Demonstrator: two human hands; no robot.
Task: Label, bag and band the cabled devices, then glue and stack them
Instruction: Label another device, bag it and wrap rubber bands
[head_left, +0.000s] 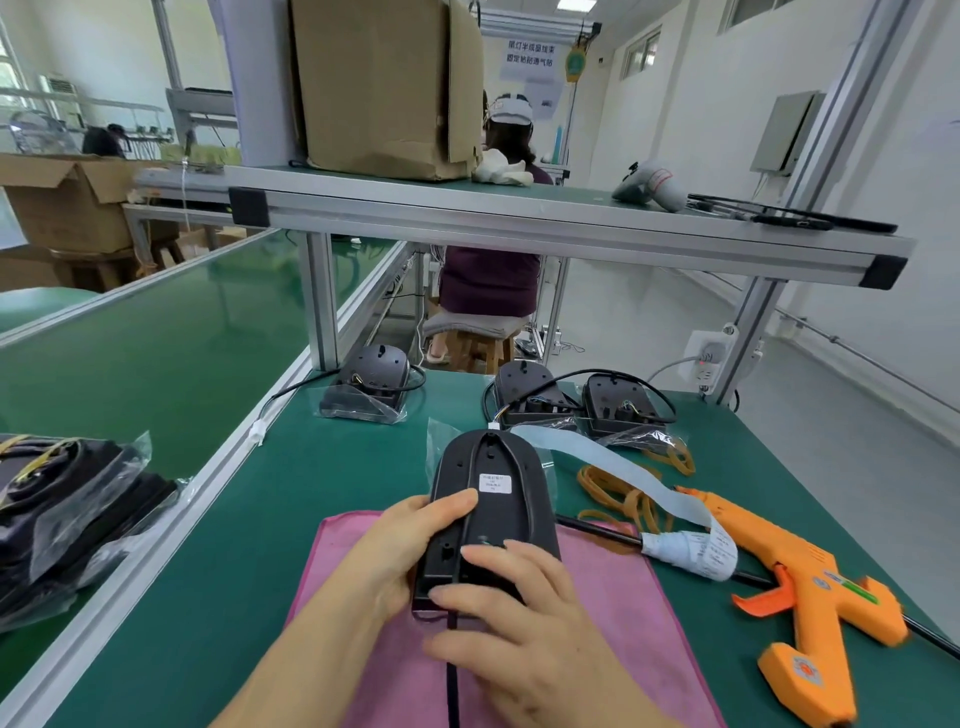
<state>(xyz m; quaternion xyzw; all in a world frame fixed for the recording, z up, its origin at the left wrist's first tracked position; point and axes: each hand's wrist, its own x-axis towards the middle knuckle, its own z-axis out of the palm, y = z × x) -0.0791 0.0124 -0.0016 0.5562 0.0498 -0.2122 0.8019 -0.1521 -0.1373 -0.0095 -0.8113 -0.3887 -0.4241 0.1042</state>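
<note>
A black oval device (493, 499) with a small white label (494, 483) on its back is held over a pink cloth (332, 561). My left hand (415, 545) grips its left edge. My right hand (519, 613) rests on its near end, where a black cable (453, 691) leaves it. A clear bag (435, 441) lies under the device's far end. An orange glue gun (810, 597) lies at the right. A strip of label backing (623, 478) runs to a label roll (691, 553). Tan rubber bands (618, 499) lie beside it.
Three more black cabled devices (374, 379) (530, 395) (618, 405) sit on clear bags at the far side of the green table (260, 519). Bagged, banded devices (67, 504) are stacked at left on the conveyor. An aluminium shelf (519, 218) carries a cardboard box. A person sits beyond.
</note>
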